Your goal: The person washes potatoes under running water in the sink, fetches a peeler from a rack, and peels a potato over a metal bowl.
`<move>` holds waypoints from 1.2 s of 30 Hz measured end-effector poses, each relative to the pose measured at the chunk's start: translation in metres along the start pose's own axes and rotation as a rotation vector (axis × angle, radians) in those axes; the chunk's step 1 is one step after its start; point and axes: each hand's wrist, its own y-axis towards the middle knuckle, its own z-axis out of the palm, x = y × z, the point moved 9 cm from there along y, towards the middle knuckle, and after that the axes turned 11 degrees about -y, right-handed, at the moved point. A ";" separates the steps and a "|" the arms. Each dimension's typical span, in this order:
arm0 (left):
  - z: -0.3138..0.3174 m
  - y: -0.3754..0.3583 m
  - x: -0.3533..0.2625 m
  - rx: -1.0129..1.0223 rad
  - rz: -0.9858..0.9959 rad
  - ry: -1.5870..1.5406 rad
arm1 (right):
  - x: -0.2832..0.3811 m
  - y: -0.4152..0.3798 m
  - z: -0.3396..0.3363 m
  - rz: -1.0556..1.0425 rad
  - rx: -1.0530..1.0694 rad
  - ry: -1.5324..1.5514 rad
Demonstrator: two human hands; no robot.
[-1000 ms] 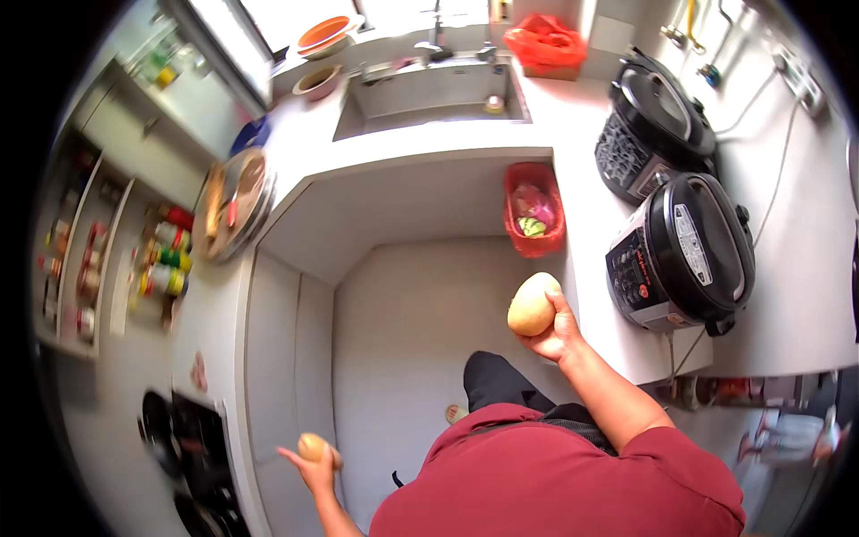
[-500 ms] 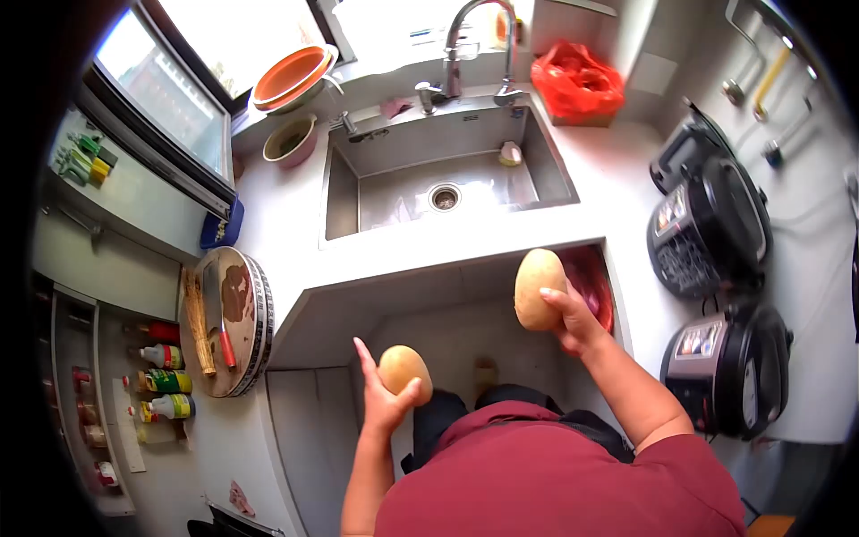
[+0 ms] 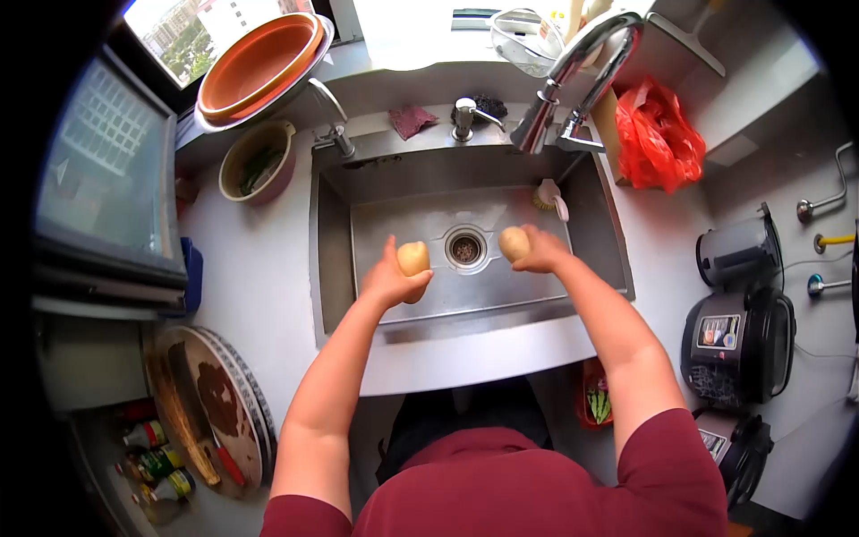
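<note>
Over the metal sink (image 3: pixel 336 273), my left hand (image 3: pixel 390 279) grips one potato (image 3: pixel 413 259), its thumb below and fingers behind it. My right hand (image 3: pixel 539 250) is closed round a second potato (image 3: pixel 514 243), to the right of the drain (image 3: pixel 465 250). The two hands are apart, with the drain between them. Whether either potato touches the sink floor I cannot tell. A white-handled brush (image 3: pixel 551 199) lies in the sink's back right corner, behind my right hand.
The faucet (image 3: pixel 537 121) arches over the back right of the sink. A red plastic bag (image 3: pixel 659 139) stands right of it. Bowls (image 3: pixel 261 72) are at the back left, a round chopping board (image 3: pixel 246 394) with a knife at the left, and cookers (image 3: pixel 729 345) at the right.
Both hands have moved forward with the potatoes, from in front of the counter to over the sink. The view has shifted closer to the sink.
</note>
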 end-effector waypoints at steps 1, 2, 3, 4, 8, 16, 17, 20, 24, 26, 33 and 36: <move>0.015 0.028 0.010 0.041 -0.036 0.088 | 0.002 0.016 0.012 0.021 0.093 -0.078; 0.040 0.051 0.022 0.124 -0.098 0.175 | 0.001 0.028 0.027 0.030 0.147 -0.193; 0.064 0.066 0.037 0.211 -0.163 0.263 | 0.000 0.036 0.049 0.039 0.208 -0.308; 0.079 0.078 0.046 0.262 -0.151 0.361 | 0.003 0.044 0.067 -0.003 0.251 -0.388; 0.108 0.092 0.053 0.369 -0.062 0.622 | 0.018 0.053 0.077 -0.150 0.213 -0.492; 0.139 0.107 0.070 0.354 -0.346 -0.079 | -0.022 -0.040 -0.155 -0.262 -1.034 0.036; 0.151 0.118 0.072 0.336 -0.333 -0.265 | -0.039 -0.050 -0.184 -0.214 -1.173 0.016; 0.165 0.131 0.042 0.329 -0.302 -0.696 | -0.067 -0.044 -0.216 -0.084 -1.221 -0.105; 0.159 0.123 -0.042 0.465 -0.307 -1.165 | -0.082 -0.026 -0.216 -0.029 -1.128 -0.063; 0.165 0.128 -0.060 0.494 -0.321 -1.360 | -0.088 -0.021 -0.212 -0.003 -1.079 0.020; 0.178 0.145 -0.098 0.618 -0.359 -1.602 | -0.037 -0.043 -0.198 -0.214 -1.206 0.155; 0.171 0.139 -0.124 0.680 -0.284 -1.740 | 0.002 -0.001 -0.135 -0.253 -0.892 0.416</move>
